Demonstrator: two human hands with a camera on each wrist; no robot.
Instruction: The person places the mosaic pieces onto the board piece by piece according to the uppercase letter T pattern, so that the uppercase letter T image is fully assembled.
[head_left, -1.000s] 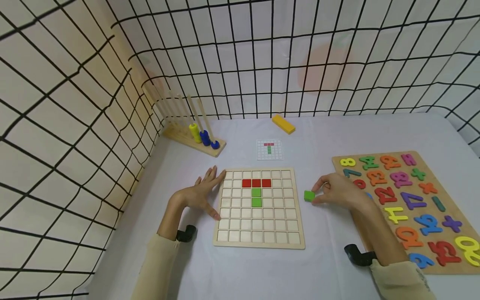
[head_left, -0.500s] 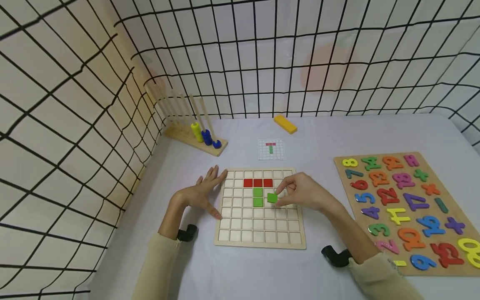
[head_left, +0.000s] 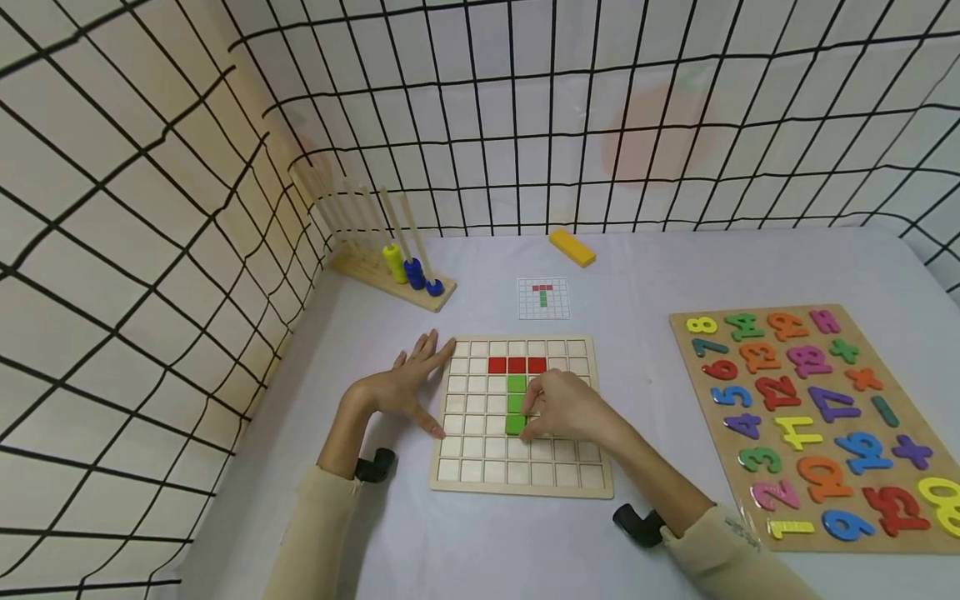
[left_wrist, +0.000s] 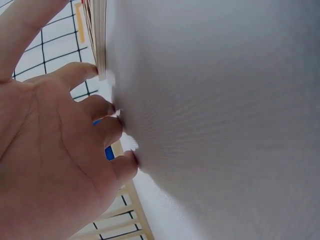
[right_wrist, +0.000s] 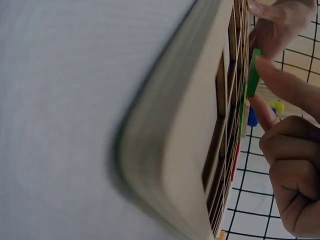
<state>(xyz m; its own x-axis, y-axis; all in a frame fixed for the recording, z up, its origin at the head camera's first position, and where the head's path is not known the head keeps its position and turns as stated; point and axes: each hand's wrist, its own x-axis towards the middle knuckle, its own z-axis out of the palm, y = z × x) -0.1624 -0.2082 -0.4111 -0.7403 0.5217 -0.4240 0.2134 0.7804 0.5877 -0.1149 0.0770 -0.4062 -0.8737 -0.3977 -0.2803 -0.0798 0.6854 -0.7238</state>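
Note:
A wooden grid board (head_left: 472,472) lies flat on the table. Three red tiles (head_left: 517,365) form a row in its upper part, with two green tiles (head_left: 516,384) running down below the middle one. My right hand (head_left: 566,407) pinches another green tile (head_left: 515,425) between thumb and index finger, just below that green column. In the right wrist view the pinched tile (right_wrist: 254,73) stands slightly raised above the board; its other fingers are curled in. My left hand (head_left: 397,387) rests spread at the board's left edge, thumb and index finger touching it, other fingertips on the cloth.
A small pattern card (head_left: 543,299) lies behind the board. Beyond it is a yellow bar (head_left: 572,248). A peg abacus (head_left: 390,279) stands at back left, and a number puzzle board (head_left: 817,425) lies at right. Black wire mesh (head_left: 480,125) encloses the back and left.
My right hand has carried the green tile leftward from beside the board, over the grid, to the spot below the green column. My left hand has stayed at the board's edge.

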